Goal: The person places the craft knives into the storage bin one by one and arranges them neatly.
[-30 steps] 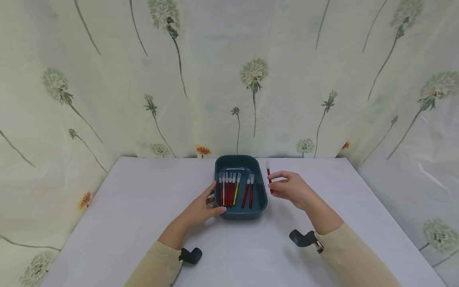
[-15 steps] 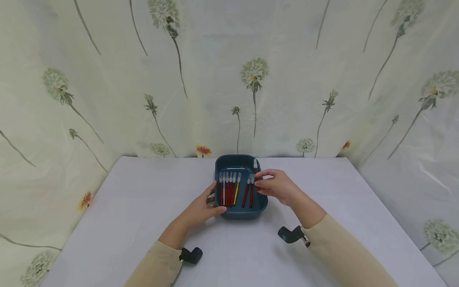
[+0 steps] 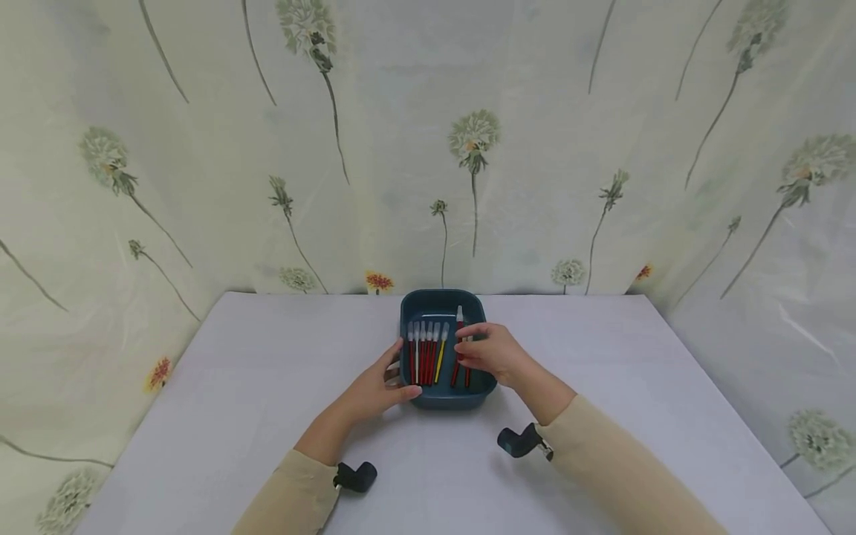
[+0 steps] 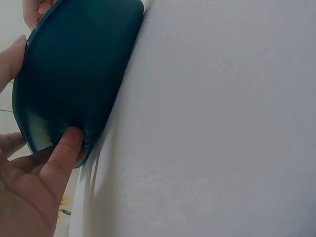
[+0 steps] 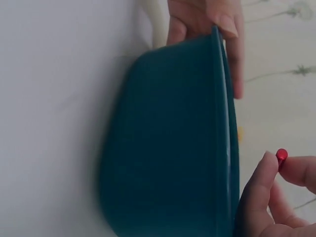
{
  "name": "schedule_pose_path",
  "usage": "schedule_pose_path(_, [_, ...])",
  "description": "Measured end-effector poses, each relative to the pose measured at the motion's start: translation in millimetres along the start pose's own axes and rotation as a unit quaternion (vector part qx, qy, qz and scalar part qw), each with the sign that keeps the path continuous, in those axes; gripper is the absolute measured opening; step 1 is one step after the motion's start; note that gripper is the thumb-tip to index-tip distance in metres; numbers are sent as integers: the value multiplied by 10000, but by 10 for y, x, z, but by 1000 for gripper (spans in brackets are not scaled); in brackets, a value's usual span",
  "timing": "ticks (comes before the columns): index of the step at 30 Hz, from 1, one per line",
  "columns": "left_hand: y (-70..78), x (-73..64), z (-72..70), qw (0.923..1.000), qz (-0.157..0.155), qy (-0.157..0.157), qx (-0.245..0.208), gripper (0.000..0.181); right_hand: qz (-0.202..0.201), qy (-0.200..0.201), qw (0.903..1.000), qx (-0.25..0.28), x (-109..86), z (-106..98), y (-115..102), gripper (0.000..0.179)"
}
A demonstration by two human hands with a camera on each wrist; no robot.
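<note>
A dark teal plastic tub [image 3: 449, 401] stands on the white table. In it lie several slim red sticks with translucent caps [image 3: 423, 362], like pens or small brushes, plus a yellow one [image 3: 439, 362] and a whitish one. My left hand [image 3: 369, 392] holds the tub's near left corner, thumb at the front rim, fingers along the side. Over the tub's right half, my right hand [image 3: 491, 351] pinches another red capped stick [image 3: 460, 321], cap pointing away. The right wrist view shows its round red end [image 5: 282, 154] between thumb and finger. This hand partly hides the sticks beneath it.
The white table [image 3: 301, 334] spreads around the tub. Behind it hangs a pale curtain [image 3: 401, 148] printed with dandelions, reaching the table's far edge. A dark wrist camera [image 3: 357, 477] is worn on each sleeve.
My right hand has moved left with its red stick, from beside the tub's right wall to over the sticks inside. My left hand and the tub have stayed in place.
</note>
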State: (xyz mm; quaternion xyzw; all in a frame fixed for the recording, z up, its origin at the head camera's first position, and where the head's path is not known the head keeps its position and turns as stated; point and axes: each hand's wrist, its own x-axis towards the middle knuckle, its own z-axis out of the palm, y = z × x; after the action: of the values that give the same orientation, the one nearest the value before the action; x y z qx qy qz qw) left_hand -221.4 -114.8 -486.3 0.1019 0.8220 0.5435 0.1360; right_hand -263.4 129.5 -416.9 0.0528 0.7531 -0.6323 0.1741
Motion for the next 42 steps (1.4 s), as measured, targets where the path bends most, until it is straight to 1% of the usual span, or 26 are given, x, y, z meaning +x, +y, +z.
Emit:
schedule_pose_path(7, [-7,-8,11,10000,12,26,26,103,65,183,9997,-121,47,118,50,34])
schedule_pose_path(12, [-2,-13,7,10000,34,2,-27,101,-73,277,9993,-246,73,204,105,33])
schedule_pose_path(18, [11,-20,1,9999,67,-17,-77,99,-175,399,9972,-614,114,275,154,31])
schedule_pose_path(27, [-11,-12,-9,9998,102,-76,-121,100,11,424,9972,-612,173,305,207,27])
schedule_pose_path(32, [1,-19,-13,9998,74,-83,-163,100,86,418,9970,-649,180,317,218,24])
schedule_pose_path(42, [5,-22,-9,9998,88,-71,-145,101,59,376,9966,-730,189,337,250,26])
